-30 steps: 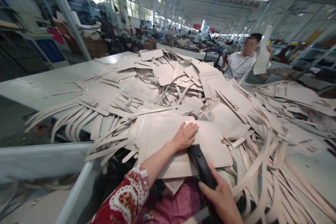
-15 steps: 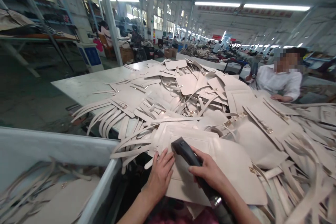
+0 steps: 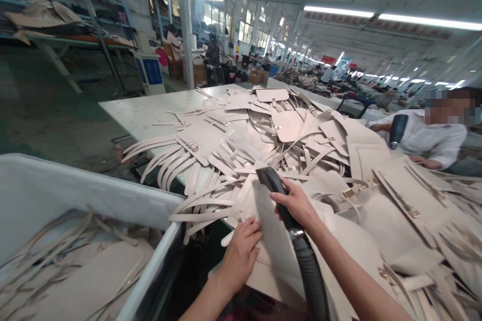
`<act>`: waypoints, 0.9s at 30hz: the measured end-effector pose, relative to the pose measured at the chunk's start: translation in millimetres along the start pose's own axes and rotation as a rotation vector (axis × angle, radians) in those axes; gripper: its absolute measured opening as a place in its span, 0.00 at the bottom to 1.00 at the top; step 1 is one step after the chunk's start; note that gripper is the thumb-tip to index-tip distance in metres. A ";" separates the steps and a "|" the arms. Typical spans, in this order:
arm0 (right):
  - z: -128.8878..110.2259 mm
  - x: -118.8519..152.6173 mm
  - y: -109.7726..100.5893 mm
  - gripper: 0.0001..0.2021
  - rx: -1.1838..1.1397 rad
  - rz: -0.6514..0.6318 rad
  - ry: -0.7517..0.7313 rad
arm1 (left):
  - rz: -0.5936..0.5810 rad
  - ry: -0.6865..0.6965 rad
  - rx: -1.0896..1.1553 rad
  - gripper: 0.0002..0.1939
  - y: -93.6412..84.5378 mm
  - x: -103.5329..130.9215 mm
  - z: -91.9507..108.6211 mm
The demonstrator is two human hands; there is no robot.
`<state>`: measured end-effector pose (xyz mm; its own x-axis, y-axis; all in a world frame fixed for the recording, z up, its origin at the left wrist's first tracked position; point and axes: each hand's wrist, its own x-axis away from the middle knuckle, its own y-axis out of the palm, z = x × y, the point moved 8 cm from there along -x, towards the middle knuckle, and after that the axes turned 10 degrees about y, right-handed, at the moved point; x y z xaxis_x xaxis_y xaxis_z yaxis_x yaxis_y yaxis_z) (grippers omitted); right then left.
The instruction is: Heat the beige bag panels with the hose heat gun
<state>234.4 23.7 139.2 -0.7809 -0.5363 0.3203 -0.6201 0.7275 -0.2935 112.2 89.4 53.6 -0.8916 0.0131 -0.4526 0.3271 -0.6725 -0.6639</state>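
Observation:
My right hand (image 3: 299,205) grips a black nozzle handle (image 3: 271,180) with a ribbed hose (image 3: 311,276) running down toward me. The nozzle's head is over a beige leather-like bag piece (image 3: 276,251) in front of me. My left hand (image 3: 243,251) lies on the left edge of this piece, fingers stretched out and bent slightly. A shadow from the nozzle falls across the piece. More beige bag pieces (image 3: 203,138) with straps and gold-coloured buckles are heaped around it. Whether anything comes out of the nozzle cannot be seen.
A white bin (image 3: 171,220) at the lower left holds beige bag pieces and straps. The pale table (image 3: 128,110) extends away to the left. At the right sits a co-worker in a white shirt (image 3: 439,135), with a dark tool (image 3: 398,130) beside them.
The view has shifted, so the scene sits further right. My right hand has raised the nozzle toward the far part of the piece, showing more hose. My left hand remains at its left edge.

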 end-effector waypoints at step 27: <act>104.4 149.4 56.0 0.34 -0.148 -0.349 0.216 | -0.118 -0.875 0.848 0.07 17.4 46.4 -52.1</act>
<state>75.2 -60.3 76.6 -0.4832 -0.6704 0.5631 -0.8141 0.5807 -0.0071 92.8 116.8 -10.0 -0.9185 -0.1756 0.3542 0.2140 -0.9742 0.0720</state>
